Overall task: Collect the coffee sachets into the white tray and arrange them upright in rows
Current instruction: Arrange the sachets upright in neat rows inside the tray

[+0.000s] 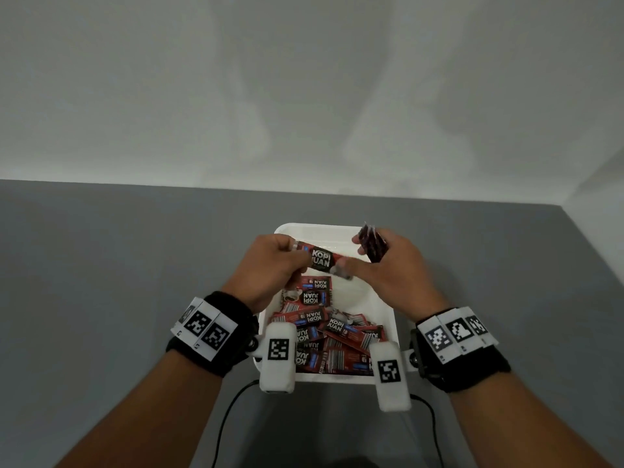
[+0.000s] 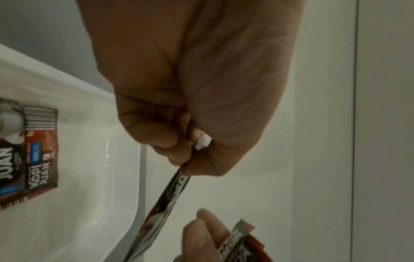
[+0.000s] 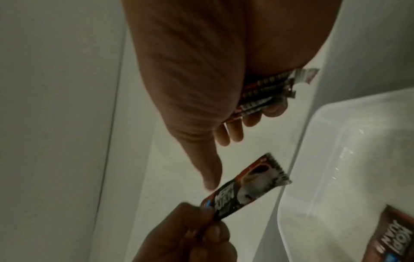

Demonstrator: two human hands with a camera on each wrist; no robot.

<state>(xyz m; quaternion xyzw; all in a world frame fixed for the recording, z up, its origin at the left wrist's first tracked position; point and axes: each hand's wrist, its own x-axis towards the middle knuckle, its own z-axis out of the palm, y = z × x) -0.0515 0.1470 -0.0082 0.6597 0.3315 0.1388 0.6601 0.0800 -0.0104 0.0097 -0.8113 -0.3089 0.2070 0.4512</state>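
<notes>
A white tray (image 1: 388, 319) sits on the grey table, with several red and black coffee sachets (image 1: 324, 329) lying flat in a loose pile in its near half. My left hand (image 1: 273, 265) pinches one sachet (image 1: 320, 258) by its end and holds it level above the tray; it shows too as the single sachet (image 2: 170, 196) (image 3: 241, 187). My right hand (image 1: 381, 265) grips a small stack of sachets (image 1: 371, 244) (image 3: 264, 95) upright between fingers and palm, its thumb stretched toward the single sachet's free end.
The tray's far half (image 1: 324, 234) shows bare white floor. Grey table (image 1: 135, 265) lies on both sides of the tray, with a pale wall behind it. Black cables (image 1: 229, 413) run off the table's near edge below the tray.
</notes>
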